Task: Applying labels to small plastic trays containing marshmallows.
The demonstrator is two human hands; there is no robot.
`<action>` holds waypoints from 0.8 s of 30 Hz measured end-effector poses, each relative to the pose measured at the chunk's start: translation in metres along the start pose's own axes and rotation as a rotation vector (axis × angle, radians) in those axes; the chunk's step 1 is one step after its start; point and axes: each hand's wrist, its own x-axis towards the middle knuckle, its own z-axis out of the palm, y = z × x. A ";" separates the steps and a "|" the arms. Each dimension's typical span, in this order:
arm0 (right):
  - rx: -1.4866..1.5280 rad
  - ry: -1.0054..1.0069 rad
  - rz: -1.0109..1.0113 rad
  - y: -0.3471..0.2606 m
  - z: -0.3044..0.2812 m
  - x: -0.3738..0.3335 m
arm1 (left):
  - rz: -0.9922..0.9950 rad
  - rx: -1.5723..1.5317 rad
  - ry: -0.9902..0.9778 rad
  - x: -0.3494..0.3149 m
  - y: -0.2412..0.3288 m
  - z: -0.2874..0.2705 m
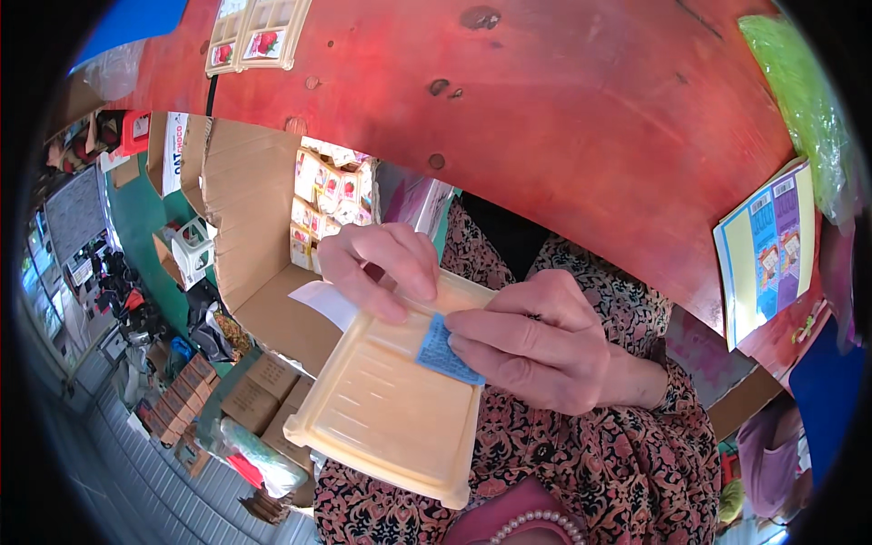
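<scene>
A flat cream plastic case (pixel 391 413) is held tilted above my lap, its smooth ribbed face towards me. My left hand (pixel 386 263) has its fingers bent over the case's far edge, gripping it there. On the case's right side lies a small blue label (pixel 447 352) with fine print. The thumb and fingers of my right hand (pixel 545 345) pinch the label's upper right part against the case. A slip of white paper (pixel 327 302) sticks out beside the case, just under my left hand; what it is attached to is hidden.
Beyond my lap runs a red wooden table (pixel 563 100). It bears compartmented cream cases (pixel 259 36), a stack of printed sheets (pixel 763 250) and a green plastic bag (pixel 799 109). An open cardboard box (pixel 250 200) with packed cases (pixel 331 195) stands left. Brown cartons (pixel 263 395) sit on the floor.
</scene>
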 end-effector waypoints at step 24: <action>0.040 0.041 0.207 0.015 -0.038 -0.014 | -0.188 0.179 0.209 0.023 -0.020 0.038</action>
